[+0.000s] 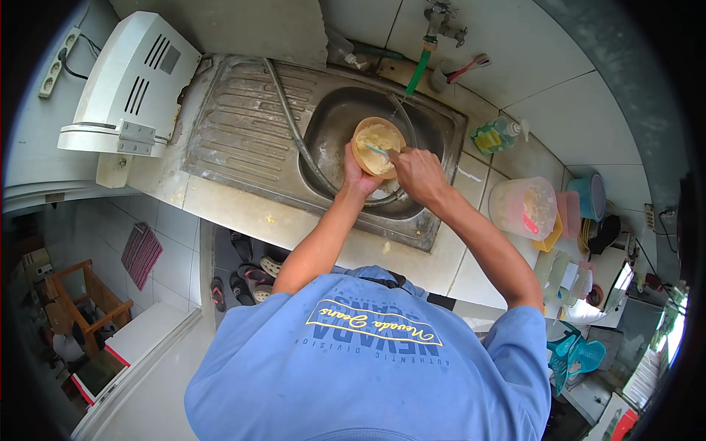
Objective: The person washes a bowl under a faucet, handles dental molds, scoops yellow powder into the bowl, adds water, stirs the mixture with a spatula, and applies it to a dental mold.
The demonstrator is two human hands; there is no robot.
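Over the metal sink (323, 121), my left hand (357, 175) is closed round the left and near side of a tan bowl (359, 128). The bowl is tipped so that its inside shows, with a pale cream-coloured layer coating it. My right hand (422, 175) is closed on a thin light-blue utensil (376, 150). The utensil's tip reaches into the bowl against the pale layer; its kind cannot be made out, and my fingers hide its other end.
A grey hose (288, 121) curves across the ribbed drainboard (239, 136) into the basin. A green hose (418, 72) hangs from the tap (437, 26). To the right stand a green pump bottle (494, 136) and a pinkish tub (521, 202). A white appliance (136, 84) stands left.
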